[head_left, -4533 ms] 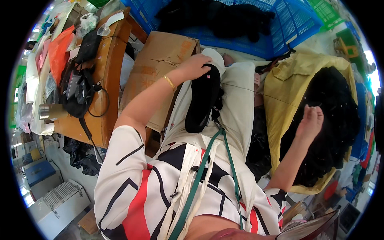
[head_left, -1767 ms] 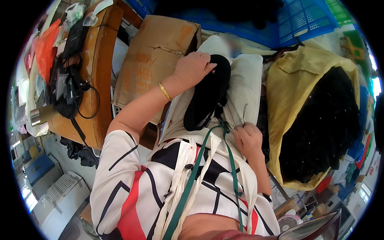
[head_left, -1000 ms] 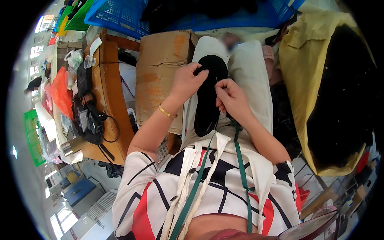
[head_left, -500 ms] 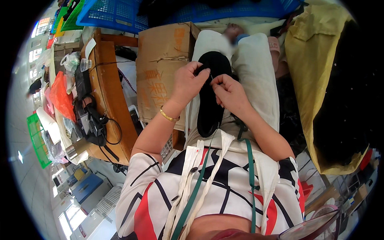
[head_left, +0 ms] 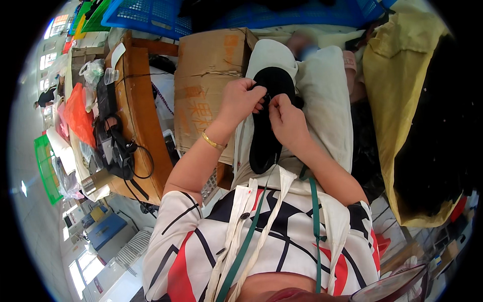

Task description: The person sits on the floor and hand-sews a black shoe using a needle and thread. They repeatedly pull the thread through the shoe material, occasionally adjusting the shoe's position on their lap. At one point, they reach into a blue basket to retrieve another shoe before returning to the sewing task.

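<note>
Black shoe upper (head_left: 267,121) lies lengthwise on the person's lap, on the pale trousers (head_left: 322,95), its far end toward the knees and its near end toward the waist. Both hands meet over its far half. The left hand (head_left: 241,100) comes in from the left edge of the piece, fingers curled and pinched on the black material near its top. The right hand (head_left: 287,121) sits just beside it, touching it, fingers likewise closed in a pinch on the same spot; what lies between the fingertips is too small to make out. A gold bangle (head_left: 214,142) circles the left wrist.

Nearer the body, the lower end of the black piece reaches the hem of a white blouse with black and red shapes (head_left: 271,236), over which a green lanyard (head_left: 251,236) hangs.

Just left of the lap stands a brown cardboard box (head_left: 209,80), touching the left trouser leg. Beyond it, further left, a wooden bench (head_left: 138,116) carries black cables and tools (head_left: 113,146) along its left edge, with an orange plastic bag (head_left: 78,113) beside them. Blue plastic crates (head_left: 151,15) stand past the far edge. To the right of the lap a yellow sack (head_left: 397,100) holds dark pieces (head_left: 437,131).
</note>
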Tool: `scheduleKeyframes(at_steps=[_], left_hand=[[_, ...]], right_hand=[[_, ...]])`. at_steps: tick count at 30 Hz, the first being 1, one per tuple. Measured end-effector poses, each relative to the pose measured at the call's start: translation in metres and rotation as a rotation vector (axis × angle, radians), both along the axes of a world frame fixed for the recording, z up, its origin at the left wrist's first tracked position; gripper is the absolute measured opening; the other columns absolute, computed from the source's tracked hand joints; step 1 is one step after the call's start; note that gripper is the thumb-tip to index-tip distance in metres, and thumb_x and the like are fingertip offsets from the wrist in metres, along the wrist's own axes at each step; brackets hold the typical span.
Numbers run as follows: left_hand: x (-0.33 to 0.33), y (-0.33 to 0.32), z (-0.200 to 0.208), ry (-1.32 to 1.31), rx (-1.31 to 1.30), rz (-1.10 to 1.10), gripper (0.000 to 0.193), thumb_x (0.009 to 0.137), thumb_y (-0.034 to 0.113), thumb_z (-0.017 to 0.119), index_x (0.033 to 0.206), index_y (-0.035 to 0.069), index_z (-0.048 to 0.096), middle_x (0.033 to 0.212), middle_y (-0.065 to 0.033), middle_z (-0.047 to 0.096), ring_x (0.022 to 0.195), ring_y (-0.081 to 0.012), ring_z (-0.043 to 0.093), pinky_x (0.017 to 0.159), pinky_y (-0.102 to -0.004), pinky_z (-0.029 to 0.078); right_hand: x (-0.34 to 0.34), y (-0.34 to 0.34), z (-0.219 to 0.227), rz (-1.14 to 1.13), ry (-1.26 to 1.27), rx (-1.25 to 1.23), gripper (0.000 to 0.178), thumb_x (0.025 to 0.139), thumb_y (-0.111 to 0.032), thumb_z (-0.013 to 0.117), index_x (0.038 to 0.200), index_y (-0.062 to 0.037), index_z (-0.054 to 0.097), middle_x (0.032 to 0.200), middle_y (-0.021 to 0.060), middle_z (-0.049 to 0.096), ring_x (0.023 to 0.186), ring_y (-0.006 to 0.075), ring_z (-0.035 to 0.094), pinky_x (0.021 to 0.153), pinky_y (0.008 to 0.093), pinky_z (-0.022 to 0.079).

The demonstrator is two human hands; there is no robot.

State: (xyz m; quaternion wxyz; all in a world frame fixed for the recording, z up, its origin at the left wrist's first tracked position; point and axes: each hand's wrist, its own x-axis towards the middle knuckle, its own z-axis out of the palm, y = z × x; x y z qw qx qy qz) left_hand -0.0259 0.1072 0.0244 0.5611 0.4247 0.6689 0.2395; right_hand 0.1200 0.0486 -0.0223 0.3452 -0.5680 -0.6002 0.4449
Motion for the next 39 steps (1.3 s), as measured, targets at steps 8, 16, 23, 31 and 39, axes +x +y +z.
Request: scheduleKeyframes(at_steps=[8, 16, 23, 31, 39], left_hand=[[-0.003, 0.001, -0.004, -0.096, -0.068, 0.012, 0.015, 0.084, 0.014, 0.064, 0.078, 0.001, 0.062, 0.067, -0.0048, 0.063, 0.053, -0.0110, 0.059, 0.048, -0.0246, 0.049], [-0.004, 0.001, -0.005, -0.154, -0.072, 0.027, 0.014, 0.086, 0.015, 0.063, 0.080, 0.003, 0.064, 0.067, -0.0044, 0.063, 0.052, -0.0108, 0.059, 0.047, -0.0239, 0.049], [-0.005, 0.002, -0.005, -0.148, -0.068, 0.002, 0.013, 0.085, 0.016, 0.063, 0.080, 0.003, 0.064, 0.066, -0.0036, 0.062, 0.052, -0.0102, 0.059, 0.047, -0.0232, 0.048], [-0.005, 0.006, -0.003, -0.119, -0.105, -0.040, 0.013, 0.085, 0.017, 0.063, 0.079, 0.005, 0.064, 0.066, -0.0030, 0.062, 0.053, -0.0089, 0.058, 0.046, -0.0221, 0.046], [-0.008, 0.006, -0.002, -0.176, -0.149, -0.028, 0.010, 0.088, 0.017, 0.064, 0.084, 0.008, 0.065, 0.069, -0.0014, 0.064, 0.054, -0.0077, 0.058, 0.049, -0.0219, 0.045]], right_hand=[[0.000, 0.003, 0.001, 0.038, -0.304, 0.265, 0.016, 0.089, -0.012, 0.058, 0.096, -0.0044, 0.045, 0.066, 0.0133, 0.062, 0.061, 0.0335, 0.065, 0.051, 0.0441, 0.050], [0.012, 0.004, -0.002, 0.094, -0.307, 0.305, 0.013, 0.090, -0.012, 0.058, 0.097, -0.0070, 0.048, 0.065, 0.0118, 0.062, 0.060, 0.0315, 0.064, 0.050, 0.0432, 0.048], [0.023, 0.010, 0.003, 0.140, -0.252, 0.288, 0.012, 0.090, -0.011, 0.058, 0.100, -0.0081, 0.051, 0.066, 0.0131, 0.061, 0.061, 0.0332, 0.063, 0.051, 0.0448, 0.048], [0.017, 0.010, 0.000, 0.104, -0.217, 0.212, 0.012, 0.091, -0.008, 0.058, 0.102, -0.0087, 0.053, 0.075, 0.0159, 0.064, 0.070, 0.0370, 0.064, 0.056, 0.0465, 0.048], [0.008, 0.007, -0.002, -0.014, -0.124, 0.185, 0.011, 0.093, -0.007, 0.055, 0.102, -0.0078, 0.050, 0.076, 0.0177, 0.063, 0.070, 0.0379, 0.064, 0.057, 0.0458, 0.049]])
